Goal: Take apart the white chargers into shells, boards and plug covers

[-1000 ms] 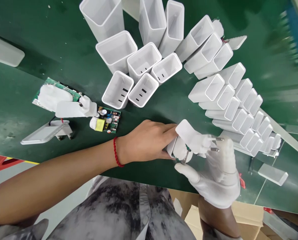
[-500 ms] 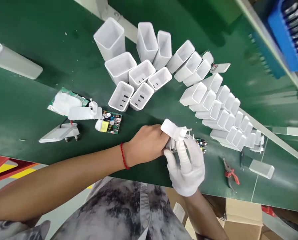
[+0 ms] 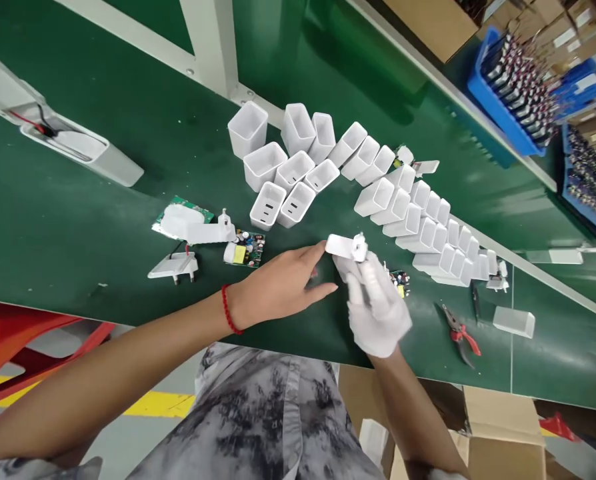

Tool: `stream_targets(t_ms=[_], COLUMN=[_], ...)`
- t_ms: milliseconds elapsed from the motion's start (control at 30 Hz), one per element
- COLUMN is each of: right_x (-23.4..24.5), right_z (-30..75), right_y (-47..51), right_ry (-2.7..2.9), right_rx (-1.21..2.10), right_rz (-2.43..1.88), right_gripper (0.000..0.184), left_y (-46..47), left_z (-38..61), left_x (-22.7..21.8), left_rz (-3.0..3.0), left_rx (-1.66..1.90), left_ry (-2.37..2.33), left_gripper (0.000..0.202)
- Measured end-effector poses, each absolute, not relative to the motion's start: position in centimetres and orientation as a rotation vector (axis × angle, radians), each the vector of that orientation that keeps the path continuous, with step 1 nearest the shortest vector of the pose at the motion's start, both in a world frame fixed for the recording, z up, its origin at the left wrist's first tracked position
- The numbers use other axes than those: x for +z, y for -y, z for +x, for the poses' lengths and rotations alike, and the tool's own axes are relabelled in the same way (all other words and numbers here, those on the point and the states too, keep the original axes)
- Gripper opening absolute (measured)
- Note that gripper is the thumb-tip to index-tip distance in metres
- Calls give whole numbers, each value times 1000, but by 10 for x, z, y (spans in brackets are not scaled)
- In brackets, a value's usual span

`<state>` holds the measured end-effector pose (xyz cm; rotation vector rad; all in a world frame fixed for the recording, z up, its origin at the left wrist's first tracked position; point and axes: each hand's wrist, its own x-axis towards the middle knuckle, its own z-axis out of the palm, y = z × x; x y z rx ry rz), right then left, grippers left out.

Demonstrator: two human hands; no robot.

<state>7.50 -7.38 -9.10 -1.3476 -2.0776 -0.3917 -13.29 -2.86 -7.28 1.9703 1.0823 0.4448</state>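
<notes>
My right hand (image 3: pixel 379 310), in a white glove, grips a white plug charger (image 3: pixel 339 246) by its right side. A round plug part stands at the charger's right end, and the gloved fingers hide its lower portion. Bare, with a red cord at the wrist, my left hand (image 3: pixel 275 285) has thumb and forefinger spread. Its forefinger tip is at the charger's left edge; whether it touches I cannot tell. Just right of the glove lies a small circuit board (image 3: pixel 401 283). Another circuit board (image 3: pixel 248 250) with a yellow block lies left of my left hand.
Open white housings (image 3: pixel 265 163) stand in groups behind my hands, with more housings (image 3: pixel 418 233) to the right. Red-handled pliers (image 3: pixel 461 335) lie at right. White plug covers (image 3: pixel 174 265) and a green board (image 3: pixel 205 215) are at left. A blue bin (image 3: pixel 498 100) stands beyond the rail.
My left hand has moved left off the charger, its fingers opening. The right hand keeps the charger, now turned more level. The camera view has shifted, revealing more bins at the upper right.
</notes>
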Motion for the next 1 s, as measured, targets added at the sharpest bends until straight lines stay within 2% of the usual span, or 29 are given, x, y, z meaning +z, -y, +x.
stream_targets(t_ms=[100, 200, 333, 433, 600, 700, 1000], right_x=[-87, -103, -114, -101, -100, -110, -98], right_z=[72, 66, 65, 69, 66, 63, 60], right_y=[83, 85, 83, 86, 90, 86, 76], right_ry=[2066, 2071, 2054, 2057, 2108, 2156, 2241], right_rx=[-277, -339, -439, -328, -170, -78, -264], right_rz=[-1351, -1408, -1394, -1414, -1384, -1396, -1363], right_gripper=[74, 73, 66, 63, 72, 71, 57], left_y=[32, 31, 28, 28, 29, 27, 24], left_z=[-138, -143, -148, -149, -150, -151, -146], left_x=[-81, -79, -72, -72, -74, -73, -70], left_rz=[1892, 1977, 2060, 2042, 1991, 1975, 1943], left_rx=[536, 498, 417, 406, 453, 420, 456], left_ry=[-1138, -1181, -1154, -1141, -1138, -1149, -1151], left_gripper=[65, 76, 79, 82, 98, 99, 91])
